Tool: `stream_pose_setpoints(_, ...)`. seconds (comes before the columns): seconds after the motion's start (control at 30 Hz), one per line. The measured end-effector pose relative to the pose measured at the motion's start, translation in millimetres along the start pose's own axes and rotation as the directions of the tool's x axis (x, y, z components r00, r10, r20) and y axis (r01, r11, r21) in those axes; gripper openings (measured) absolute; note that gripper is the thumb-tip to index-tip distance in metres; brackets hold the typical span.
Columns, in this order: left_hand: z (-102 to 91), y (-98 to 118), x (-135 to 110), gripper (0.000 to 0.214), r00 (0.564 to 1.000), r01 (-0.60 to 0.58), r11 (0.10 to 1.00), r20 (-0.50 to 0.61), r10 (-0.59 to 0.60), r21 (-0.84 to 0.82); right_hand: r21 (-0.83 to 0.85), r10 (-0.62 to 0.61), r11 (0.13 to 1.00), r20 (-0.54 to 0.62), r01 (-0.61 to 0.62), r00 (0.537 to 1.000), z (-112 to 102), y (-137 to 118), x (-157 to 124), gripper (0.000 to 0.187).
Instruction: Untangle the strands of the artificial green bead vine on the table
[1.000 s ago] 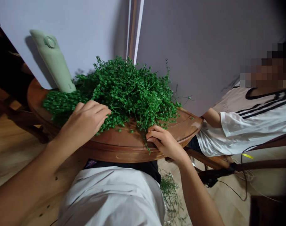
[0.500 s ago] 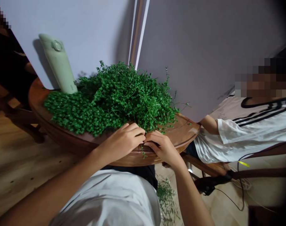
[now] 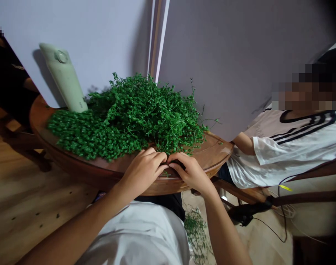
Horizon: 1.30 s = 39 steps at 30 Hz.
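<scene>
A big heap of green leafy sprigs [image 3: 129,117] lies on a round wooden table [image 3: 212,154]. My left hand [image 3: 144,171] and my right hand [image 3: 188,171] meet at the heap's near edge by the table rim. Both have their fingers curled, fingertips almost touching, pinching a thin green sprig [image 3: 166,173] between them. The sprig is mostly hidden by the fingers.
A pale green bottle [image 3: 64,79] stands at the table's back left against a white board. Another person in a white striped shirt [image 3: 289,147] sits at the right. Cut sprigs [image 3: 197,232] lie on the wooden floor below. A black cabled device [image 3: 248,213] sits by a chair.
My left hand left the heap's left side and came across to meet my right hand at the table's near edge. Both now pinch the sprig together.
</scene>
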<state>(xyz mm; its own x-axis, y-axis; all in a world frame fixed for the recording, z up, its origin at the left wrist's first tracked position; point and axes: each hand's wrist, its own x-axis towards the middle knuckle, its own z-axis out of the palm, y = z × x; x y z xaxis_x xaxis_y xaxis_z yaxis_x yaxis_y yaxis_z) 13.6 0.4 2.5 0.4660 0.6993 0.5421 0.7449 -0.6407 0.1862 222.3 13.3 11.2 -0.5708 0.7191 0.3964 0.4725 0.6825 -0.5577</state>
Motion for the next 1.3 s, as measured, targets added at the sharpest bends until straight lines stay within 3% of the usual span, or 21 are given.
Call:
stream_pose_setpoints(0.23, 1.9, 1, 6, 0.014, 0.997, 0.082, 0.993, -0.022, -0.08, 0.084, 0.018, 0.074, 0.997, -0.087, -0.073, 0.993, 2, 0, 1, 0.009)
stream_pose_setpoints(0.37, 4.3, 0, 7, 0.015, 0.992, 0.125, 0.988, -0.027, -0.123, 0.091, -0.008, 0.029, 1.0, -0.134, -0.031, 0.991, 7, 2, 5, 0.012)
stream_pose_setpoints(0.47, 6.9, -2, 6, 0.009, 0.992, 0.123, 0.986, -0.024, -0.122, 0.108, -0.056, 0.011, 0.998, -0.106, -0.017, 0.994, 10, 0, 8, 0.018)
stream_pose_setpoints(0.6, 7.6, -7, 4, 0.005, 0.996, 0.094, 0.992, -0.016, -0.093, 0.081, -0.11, 0.028, 0.993, -0.07, -0.036, 0.997, 12, -4, 10, 0.02)
stream_pose_setpoints(0.8, -3.5, -26, 3, 0.014, 0.991, 0.058, 0.961, 0.135, -0.022, -0.269, -0.151, -0.024, 0.988, -0.032, 0.019, 0.999, 11, -2, 8, 0.018)
stream_pose_setpoints(0.9, -9.5, -41, 4, 0.019, 0.98, 0.014, 0.935, 0.19, 0.057, -0.354, -0.178, -0.097, 0.979, -0.002, 0.096, 0.995, 11, 0, 7, 0.018)
stream_pose_setpoints(1.03, -16.3, -50, 6, 0.021, 0.968, -0.071, 0.922, 0.198, 0.156, -0.38, -0.194, -0.103, 0.975, 0.012, 0.104, 0.995, 11, 1, 8, 0.013)
stream_pose_setpoints(1.3, -19.2, -48, 9, 0.025, 0.949, -0.149, 0.924, 0.21, 0.233, -0.352, -0.265, -0.095, 0.958, 0.078, 0.113, 0.992, 7, 0, 18, 0.015)
